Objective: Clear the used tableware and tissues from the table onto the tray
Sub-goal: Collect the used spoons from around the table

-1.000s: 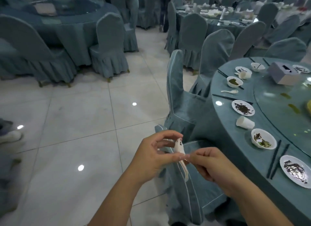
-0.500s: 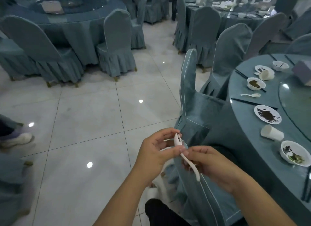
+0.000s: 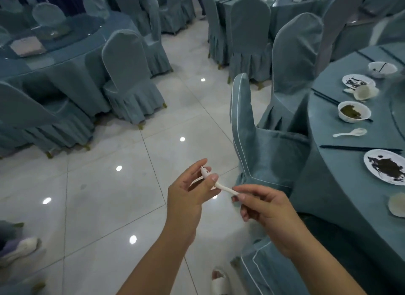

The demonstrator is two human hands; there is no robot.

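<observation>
My left hand [image 3: 192, 193] pinches the bowl end of a white ceramic spoon [image 3: 221, 186] above the floor. My right hand [image 3: 265, 209] holds the spoon's handle tip between thumb and forefinger. On the round blue table [image 3: 341, 185] at the right lie a dirty plate [image 3: 385, 166], a bowl with green residue [image 3: 354, 111], another white spoon [image 3: 350, 132], dark chopsticks [image 3: 359, 148], a tipped paper cup [image 3: 363, 92], a further plate [image 3: 357, 80] and a bowl [image 3: 382, 69]. No tray is in view.
A blue covered chair [image 3: 258, 145] stands between me and the table, another chair [image 3: 295, 71] behind it. More covered chairs [image 3: 129, 79] and tables [image 3: 54, 51] fill the hall. Someone's shoe [image 3: 17, 248] shows at lower left, my slipper [image 3: 220, 281] below.
The view has swung left and the table has slid toward the right edge. The spoon has turned from hanging down to lying nearly level between both hands.
</observation>
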